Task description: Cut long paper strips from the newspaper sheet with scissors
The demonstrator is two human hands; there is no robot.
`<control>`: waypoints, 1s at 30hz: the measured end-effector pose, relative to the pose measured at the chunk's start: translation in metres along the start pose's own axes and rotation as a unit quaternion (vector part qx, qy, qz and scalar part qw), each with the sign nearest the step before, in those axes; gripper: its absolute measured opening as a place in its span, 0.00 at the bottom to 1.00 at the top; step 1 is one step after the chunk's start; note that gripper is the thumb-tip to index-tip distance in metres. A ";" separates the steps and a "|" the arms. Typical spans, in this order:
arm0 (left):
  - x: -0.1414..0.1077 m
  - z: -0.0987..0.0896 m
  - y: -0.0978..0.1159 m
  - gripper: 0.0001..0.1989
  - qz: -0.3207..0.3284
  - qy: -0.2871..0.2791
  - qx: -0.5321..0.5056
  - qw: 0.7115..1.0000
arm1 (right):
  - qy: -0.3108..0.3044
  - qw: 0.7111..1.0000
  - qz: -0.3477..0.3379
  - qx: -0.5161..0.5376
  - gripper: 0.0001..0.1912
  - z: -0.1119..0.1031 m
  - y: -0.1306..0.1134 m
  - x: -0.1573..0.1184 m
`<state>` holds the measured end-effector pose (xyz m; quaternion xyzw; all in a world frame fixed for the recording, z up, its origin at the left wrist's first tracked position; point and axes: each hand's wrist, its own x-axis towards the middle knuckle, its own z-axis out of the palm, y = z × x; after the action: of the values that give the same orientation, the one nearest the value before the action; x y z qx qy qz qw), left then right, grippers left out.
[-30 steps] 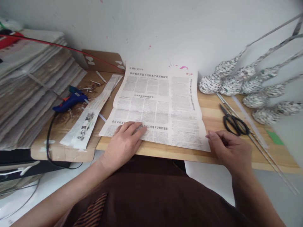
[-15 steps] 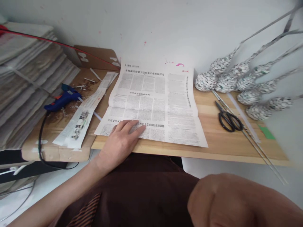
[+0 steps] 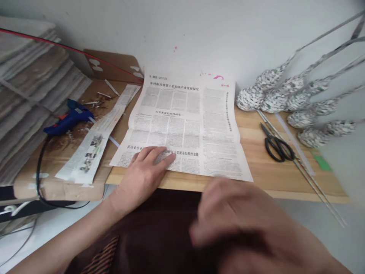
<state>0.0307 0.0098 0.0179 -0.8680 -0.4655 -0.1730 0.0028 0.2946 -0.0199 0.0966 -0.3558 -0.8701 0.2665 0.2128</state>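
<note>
A printed newspaper sheet [image 3: 176,121] lies spread on the wooden table, its top part against the wall. My left hand [image 3: 146,165] rests on its lower left edge, fingers stretched out over the print and holding nothing. Close to the camera, my right hand [image 3: 236,213] hangs in front of the table edge, near the sheet's lower right part. It is blurred and its fingers look bent, but what they hold, if anything, cannot be made out.
Left of the sheet, cardboard [image 3: 91,190] carries a blue glue gun [image 3: 70,120] and a cut paper strip [image 3: 94,148]. A tall newspaper stack [image 3: 25,102] stands beyond. At right lie black scissors [image 3: 278,146], thin paper rods [image 3: 316,188] and several woven paper pieces [image 3: 273,97].
My right hand has risen from the lower right corner, moving left and up towards the newspaper's near edge. My left hand stays on the sheet. The view has shifted slightly.
</note>
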 end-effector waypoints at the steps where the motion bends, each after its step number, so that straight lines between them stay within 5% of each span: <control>1: 0.000 0.000 0.000 0.21 -0.001 -0.001 0.003 1.000 | -0.014 1.000 0.020 -0.015 0.18 0.003 0.006 0.004; 4: 0.000 0.000 0.001 0.20 0.000 -0.004 0.011 1.000 | 0.030 0.990 0.078 -0.117 0.22 0.025 0.029 0.017; 9: -0.001 0.000 0.001 0.20 0.011 -0.003 0.009 1.000 | 0.019 0.979 0.076 -0.186 0.13 0.049 0.048 0.024; 24: 0.003 -0.005 0.000 0.15 0.032 0.018 -0.021 0.999 | 0.031 0.978 0.079 -0.191 0.12 0.044 0.048 0.018; 30: 0.000 -0.012 -0.018 0.10 -0.021 0.028 -0.027 0.999 | 0.053 0.978 0.106 -0.174 0.11 0.034 0.060 0.013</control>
<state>0.0130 0.0179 0.0260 -0.8526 -0.4786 -0.2097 -0.0119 0.2973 0.0156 0.0358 -0.4912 -0.8481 0.1124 0.1636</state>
